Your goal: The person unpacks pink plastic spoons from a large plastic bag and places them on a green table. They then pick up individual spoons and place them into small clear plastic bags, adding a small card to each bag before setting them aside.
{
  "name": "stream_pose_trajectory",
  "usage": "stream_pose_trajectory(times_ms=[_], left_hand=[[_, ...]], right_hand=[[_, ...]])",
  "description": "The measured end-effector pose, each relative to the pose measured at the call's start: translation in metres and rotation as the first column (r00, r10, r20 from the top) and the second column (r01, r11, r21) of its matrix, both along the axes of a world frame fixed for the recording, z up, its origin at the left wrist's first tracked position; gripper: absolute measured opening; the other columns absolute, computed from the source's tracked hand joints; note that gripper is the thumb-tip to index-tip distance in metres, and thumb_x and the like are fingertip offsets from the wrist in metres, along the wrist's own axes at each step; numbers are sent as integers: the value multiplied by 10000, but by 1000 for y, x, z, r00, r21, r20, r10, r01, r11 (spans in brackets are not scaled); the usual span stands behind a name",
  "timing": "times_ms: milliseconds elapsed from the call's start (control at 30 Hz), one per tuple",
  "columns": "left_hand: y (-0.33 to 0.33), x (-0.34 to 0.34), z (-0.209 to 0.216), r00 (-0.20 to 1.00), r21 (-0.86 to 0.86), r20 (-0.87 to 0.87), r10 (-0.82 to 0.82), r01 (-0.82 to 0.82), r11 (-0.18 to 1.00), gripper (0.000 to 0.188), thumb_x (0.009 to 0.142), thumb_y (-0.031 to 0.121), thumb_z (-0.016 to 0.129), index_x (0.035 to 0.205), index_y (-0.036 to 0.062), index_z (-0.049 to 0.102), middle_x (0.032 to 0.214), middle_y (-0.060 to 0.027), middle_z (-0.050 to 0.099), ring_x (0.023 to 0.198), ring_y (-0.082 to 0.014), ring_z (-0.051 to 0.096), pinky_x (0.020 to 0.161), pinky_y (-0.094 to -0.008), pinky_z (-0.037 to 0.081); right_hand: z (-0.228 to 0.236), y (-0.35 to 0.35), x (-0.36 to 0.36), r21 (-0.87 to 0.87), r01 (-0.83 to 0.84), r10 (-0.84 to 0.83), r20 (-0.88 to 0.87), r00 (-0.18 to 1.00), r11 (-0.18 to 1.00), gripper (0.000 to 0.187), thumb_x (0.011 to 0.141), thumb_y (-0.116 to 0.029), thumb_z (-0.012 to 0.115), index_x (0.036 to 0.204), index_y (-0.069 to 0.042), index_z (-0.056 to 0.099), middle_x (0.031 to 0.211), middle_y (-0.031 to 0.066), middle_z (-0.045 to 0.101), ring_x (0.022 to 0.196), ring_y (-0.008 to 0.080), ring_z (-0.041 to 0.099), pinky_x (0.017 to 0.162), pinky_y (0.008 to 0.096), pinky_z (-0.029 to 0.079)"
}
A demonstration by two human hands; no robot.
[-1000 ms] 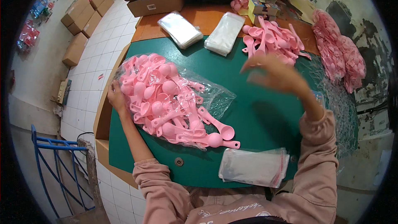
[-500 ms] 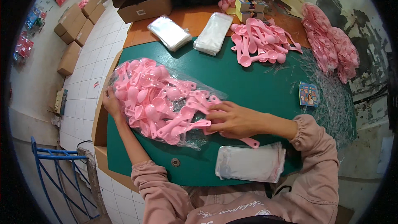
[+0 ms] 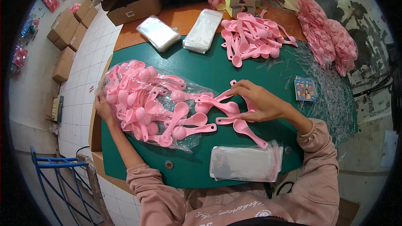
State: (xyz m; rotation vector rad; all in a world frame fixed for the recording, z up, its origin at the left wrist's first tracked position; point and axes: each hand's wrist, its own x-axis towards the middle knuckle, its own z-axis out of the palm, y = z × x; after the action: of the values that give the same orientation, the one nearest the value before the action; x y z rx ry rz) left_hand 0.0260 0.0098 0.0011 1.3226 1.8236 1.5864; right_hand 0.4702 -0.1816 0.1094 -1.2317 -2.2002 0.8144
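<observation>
A clear plastic bag (image 3: 200, 84) lies on the green table top, bulging with pink measuring spoons (image 3: 153, 106). At its far-left end my left hand (image 3: 104, 109) is closed on the bag, its fingertips partly hidden behind the film. Several spoons have come out of the bag's right-hand mouth. Over them my right hand (image 3: 266, 104) is curled, with fingers and thumb around pink spoons. A loose pink spoon (image 3: 249, 133) lies just below that hand, its handle pointing toward me. Near it is a stack of clear flat sleeves (image 3: 243, 164).
A heap of pink spoons (image 3: 251, 37) sits at the back right. Two stacks of clear sleeves (image 3: 203, 31) lie at the back. Cut plastic strips (image 3: 331, 100) and a small printed card stack (image 3: 305, 88) are on the right. An opened carton (image 3: 134, 6) stands back left.
My right hand has moved right and slightly back, drawing spoons out of the bag's mouth onto the table. The left hand keeps hold of the bag. The whole view has shifted slightly.
</observation>
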Motion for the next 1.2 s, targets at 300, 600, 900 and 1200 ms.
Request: stream_pose_trajectory(times_ms=[300,600,900,1200], left_hand=[[2,-8,-5,1000,13,25,-4,4,1000,353,851,285,469,986,-23,575,931,-127,595,840,-211,547,749,-306,408],[1,-5,-3,1000,18,1,-10,10,1000,356,846,304,477,957,-18,579,891,-125,601,811,-204,548,732,-307,414],[1,-7,-3,1000,8,-22,13,-12,1000,351,852,307,472,916,-21,580,861,-122,601,780,-196,543,710,-307,415],[-2,-1,-2,1000,4,6,4,-5,1000,345,857,301,466,887,-25,578,829,-117,598,757,-189,537,695,-306,414]], right_hand=[[-21,17,-37,222,-46,-51,416,908,974,443,654,-274,647,995,-34,499,1016,134,464,974,280,433,829,429,331],[-25,22,-42,34,-107,73,533,843,994,324,681,-172,621,949,-20,520,878,121,524,862,268,496,783,448,350],[12,17,8,-422,139,-219,-148,964,896,326,685,-42,490,1008,-19,456,714,147,571,629,235,595,544,317,451],[-10,12,2,90,417,-397,532,748,905,296,672,-183,623,868,-28,464,768,178,562,754,365,545,601,466,420]])
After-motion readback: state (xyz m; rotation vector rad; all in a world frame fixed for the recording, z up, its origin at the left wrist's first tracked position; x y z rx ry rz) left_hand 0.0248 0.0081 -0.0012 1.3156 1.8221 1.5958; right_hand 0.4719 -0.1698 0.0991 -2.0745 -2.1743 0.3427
